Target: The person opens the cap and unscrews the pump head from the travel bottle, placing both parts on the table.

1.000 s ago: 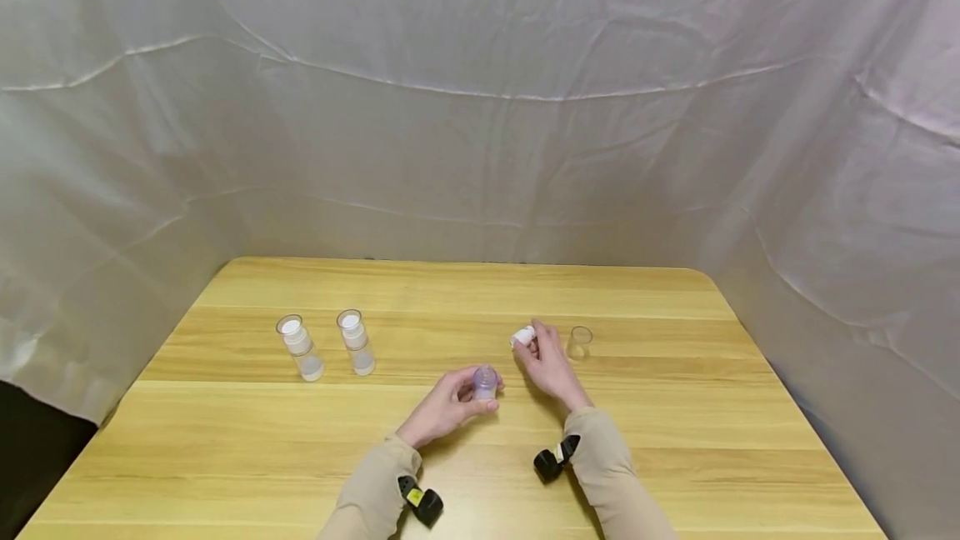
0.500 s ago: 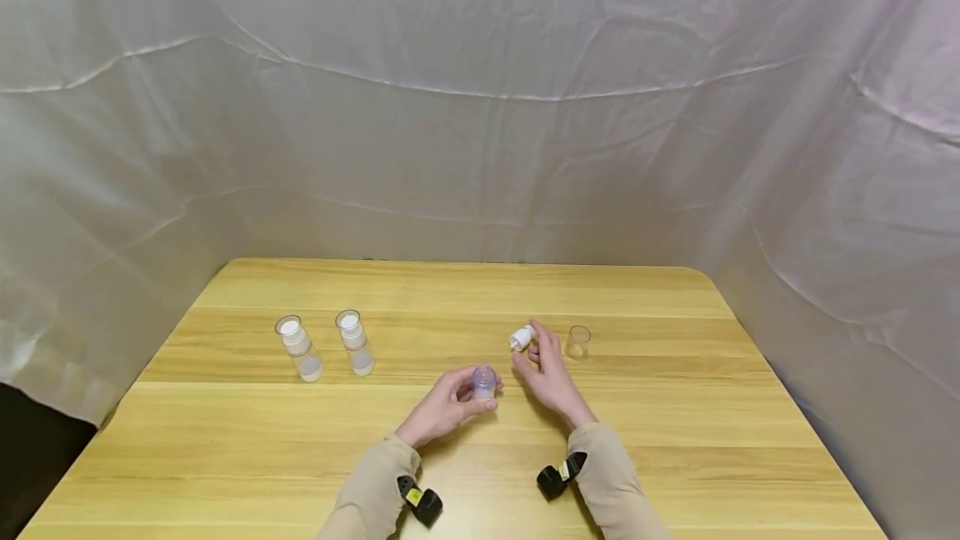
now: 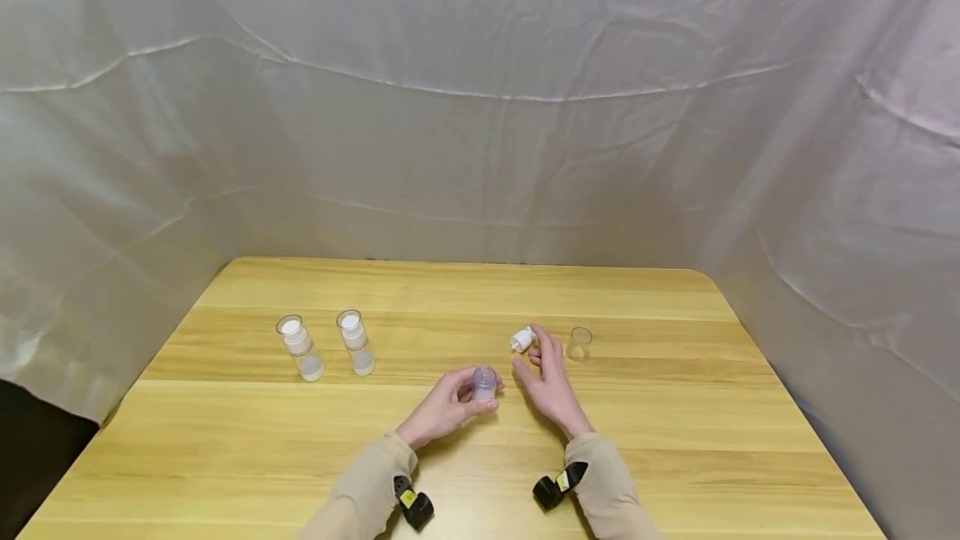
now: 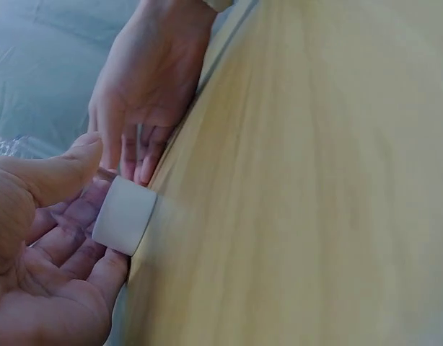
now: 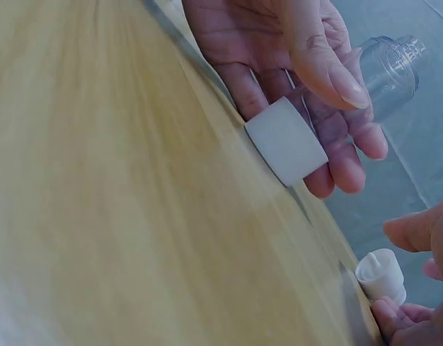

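Note:
Near the middle of the table in the head view, my left hand [image 3: 441, 412] holds a small clear bottle [image 3: 484, 386] between thumb and fingers. The bottle stands upright, its white base [image 5: 286, 142] at the tabletop and its narrow open neck [image 5: 413, 50] uppermost in the right wrist view. To its right, my right hand [image 3: 553, 388] lies beside a white pump top [image 3: 522, 340] that rests on its side. The right thumb is apart from the pump top; the fingertips [image 5: 386, 308] are at its far side, seemingly touching it.
A clear cylindrical cap [image 3: 579, 344] stands right of the right hand. Two capped bottles with white tops, a left one [image 3: 300, 348] and a right one [image 3: 356, 342], stand at the left of the wooden table [image 3: 225, 457]. Grey cloth [image 3: 480, 148] hangs round it.
The right hand has let go of the white pump top, leaving it on the table, and its thumb has drawn back a little. The left hand and its bottle stay in place.

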Demonstrator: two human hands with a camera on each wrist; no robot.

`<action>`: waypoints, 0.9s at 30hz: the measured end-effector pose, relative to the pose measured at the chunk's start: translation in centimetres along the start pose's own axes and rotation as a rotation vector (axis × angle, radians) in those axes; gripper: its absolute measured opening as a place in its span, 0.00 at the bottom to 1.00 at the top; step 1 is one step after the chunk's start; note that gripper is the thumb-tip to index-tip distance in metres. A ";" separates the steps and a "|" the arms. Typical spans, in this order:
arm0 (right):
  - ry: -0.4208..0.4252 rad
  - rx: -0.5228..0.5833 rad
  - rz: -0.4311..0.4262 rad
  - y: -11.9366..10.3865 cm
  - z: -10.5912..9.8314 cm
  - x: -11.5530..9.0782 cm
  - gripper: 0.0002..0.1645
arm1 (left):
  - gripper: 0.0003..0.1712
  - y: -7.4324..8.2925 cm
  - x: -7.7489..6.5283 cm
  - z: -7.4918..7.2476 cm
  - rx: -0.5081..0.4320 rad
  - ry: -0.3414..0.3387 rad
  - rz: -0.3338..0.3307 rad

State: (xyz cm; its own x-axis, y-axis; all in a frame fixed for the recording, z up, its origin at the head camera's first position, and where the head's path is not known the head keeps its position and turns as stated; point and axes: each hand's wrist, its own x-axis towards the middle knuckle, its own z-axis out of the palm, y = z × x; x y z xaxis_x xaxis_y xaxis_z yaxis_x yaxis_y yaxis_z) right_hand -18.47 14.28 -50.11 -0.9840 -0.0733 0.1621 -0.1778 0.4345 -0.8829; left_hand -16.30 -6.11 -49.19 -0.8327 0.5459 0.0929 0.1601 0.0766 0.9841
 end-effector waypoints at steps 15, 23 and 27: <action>0.075 0.079 -0.015 -0.4 0.2 -0.4 0.37 | 0.26 0.6 2.1 -1.7 -0.033 0.059 -0.071; 0.113 0.068 -0.030 0.5 0.6 -0.2 0.36 | 0.23 0.4 4.5 -2.8 -0.021 0.178 -0.058; 0.120 0.066 -0.036 0.5 0.7 -0.2 0.34 | 0.23 0.2 5.6 -3.0 -0.007 0.218 -0.061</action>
State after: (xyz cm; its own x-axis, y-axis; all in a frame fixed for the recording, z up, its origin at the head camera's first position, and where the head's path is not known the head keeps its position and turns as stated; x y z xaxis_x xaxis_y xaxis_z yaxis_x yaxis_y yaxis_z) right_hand -18.41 13.89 -50.88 -0.9701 0.0216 0.2417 -0.2164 0.3736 -0.9020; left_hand -22.52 -5.54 -48.06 -0.9358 0.3468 0.0628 0.1027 0.0978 0.9899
